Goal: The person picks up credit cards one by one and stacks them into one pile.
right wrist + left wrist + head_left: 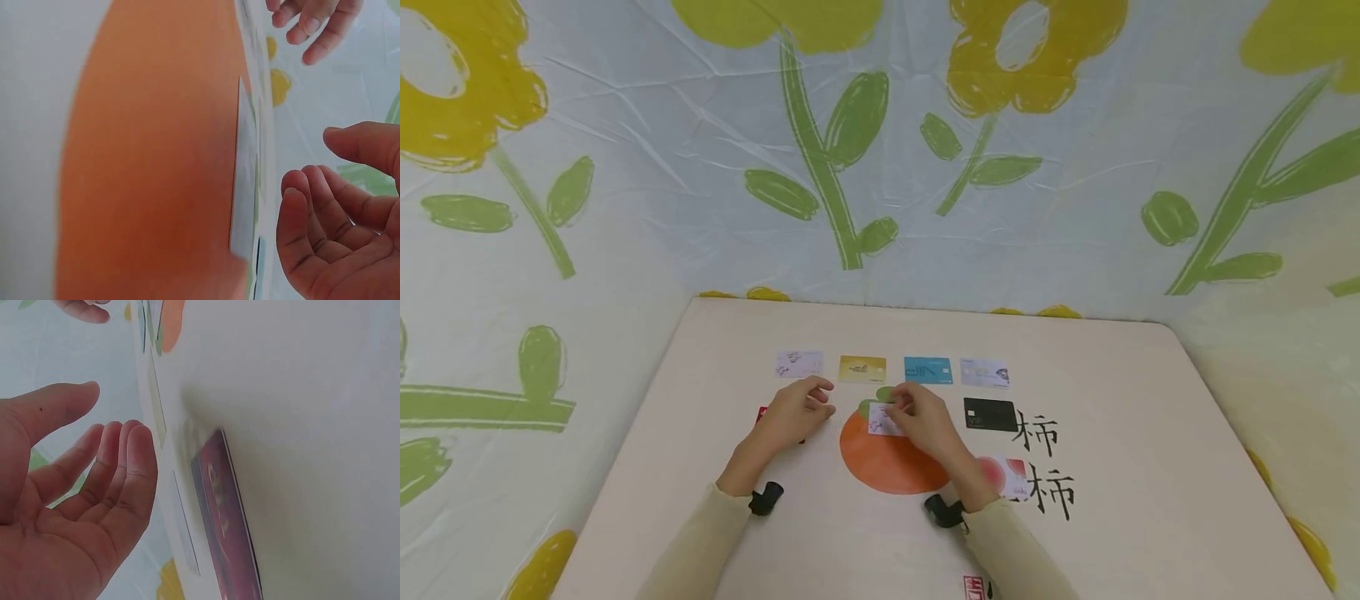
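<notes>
My left hand (790, 414) hovers over a dark red card (226, 519), its fingers loosely bent and nothing between them. The head view shows only edges of that card past the hand. Near the middle, my right hand (927, 418) is held by a white card with a purple pattern (882, 422). This card lies on the printed orange persimmon (891, 467). In the right wrist view the thumb and bent fingers (294, 219) stand apart, with a gap between them and the white card (244, 181).
Along the back lie a pale floral card (799, 364), a gold card (853, 368), a blue card (927, 370) and a silvery card (979, 372). To the right are a black card (990, 414) and a pink-and-red card (1017, 477), partly behind the right forearm. A flowered cloth (700, 167) hangs beyond the table.
</notes>
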Motion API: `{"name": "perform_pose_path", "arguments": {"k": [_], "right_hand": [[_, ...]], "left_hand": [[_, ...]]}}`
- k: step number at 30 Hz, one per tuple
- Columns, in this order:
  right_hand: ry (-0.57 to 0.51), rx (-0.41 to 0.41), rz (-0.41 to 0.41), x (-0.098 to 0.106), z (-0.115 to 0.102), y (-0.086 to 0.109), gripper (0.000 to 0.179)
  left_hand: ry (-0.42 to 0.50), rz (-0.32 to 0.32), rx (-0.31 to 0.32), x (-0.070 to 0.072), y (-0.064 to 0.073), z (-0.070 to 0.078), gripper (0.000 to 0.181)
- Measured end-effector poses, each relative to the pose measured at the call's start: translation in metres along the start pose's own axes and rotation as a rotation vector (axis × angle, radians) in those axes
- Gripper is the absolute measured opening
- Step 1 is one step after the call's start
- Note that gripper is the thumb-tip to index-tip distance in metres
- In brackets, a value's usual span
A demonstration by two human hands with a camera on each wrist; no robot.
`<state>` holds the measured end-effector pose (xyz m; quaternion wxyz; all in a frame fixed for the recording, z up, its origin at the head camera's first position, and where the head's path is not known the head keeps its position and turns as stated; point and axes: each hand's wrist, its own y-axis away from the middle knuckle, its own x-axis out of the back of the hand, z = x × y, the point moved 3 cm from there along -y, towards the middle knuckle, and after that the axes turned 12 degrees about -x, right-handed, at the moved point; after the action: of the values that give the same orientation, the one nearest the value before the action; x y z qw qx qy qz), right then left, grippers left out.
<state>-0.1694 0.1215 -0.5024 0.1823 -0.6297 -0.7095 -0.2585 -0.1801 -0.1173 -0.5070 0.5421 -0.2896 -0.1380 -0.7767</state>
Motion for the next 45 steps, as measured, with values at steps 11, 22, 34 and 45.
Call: {"name": "perform_pose_path", "arguments": {"k": [11, 22, 34, 45], "right_hand": [[-0.06, 0.024, -0.099, -0.021, -0.026, -0.004, 0.028], [-0.027, 0.054, -0.143, -0.055, -0.044, -0.011, 0.03], [-0.019, -0.019, -0.219, -0.087, -0.056, -0.015, 0.029], [0.065, -0.03, -0.223, -0.102, -0.056, -0.018, 0.032]], "left_hand": [[-0.03, 0.04, 0.039, 0.035, 0.021, -0.025, 0.039], [-0.08, 0.053, 0.151, 0.062, 0.046, -0.051, 0.039], [-0.105, -0.057, 0.159, 0.067, 0.054, -0.064, 0.045], [-0.136, -0.133, 0.106, 0.068, 0.052, -0.063, 0.051]]}}
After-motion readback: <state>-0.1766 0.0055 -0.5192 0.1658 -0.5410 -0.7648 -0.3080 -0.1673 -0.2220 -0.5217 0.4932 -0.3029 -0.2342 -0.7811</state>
